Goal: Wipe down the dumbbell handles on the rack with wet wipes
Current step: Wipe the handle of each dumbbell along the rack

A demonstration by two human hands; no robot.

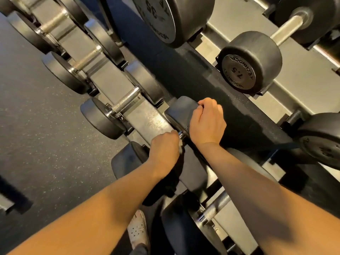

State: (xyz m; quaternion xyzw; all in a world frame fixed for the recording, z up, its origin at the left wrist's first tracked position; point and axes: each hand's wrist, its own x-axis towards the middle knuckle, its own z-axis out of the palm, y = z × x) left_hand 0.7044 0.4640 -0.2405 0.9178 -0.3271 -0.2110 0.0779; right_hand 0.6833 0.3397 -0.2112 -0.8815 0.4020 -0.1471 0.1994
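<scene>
A row of black dumbbells lies on the lower shelf of the steel rack (147,118). My left hand (163,150) is curled around the handle of one dumbbell, with a white wet wipe (181,146) peeking out at its edge. Only a sliver of that chrome handle (180,134) shows beside the fingers. My right hand (207,122) grips the top of the same dumbbell's far head (179,111). Its near head (127,161) sits below my left wrist. The neighbouring dumbbell's knurled handle (125,100) is bare.
More dumbbells run up the lower shelf to the top left. On the upper shelf sit a head marked 7.5 (248,63) and a larger one marked 35 (165,17). Dark speckled floor (40,116) lies at left. My light shoe (138,230) shows at the bottom.
</scene>
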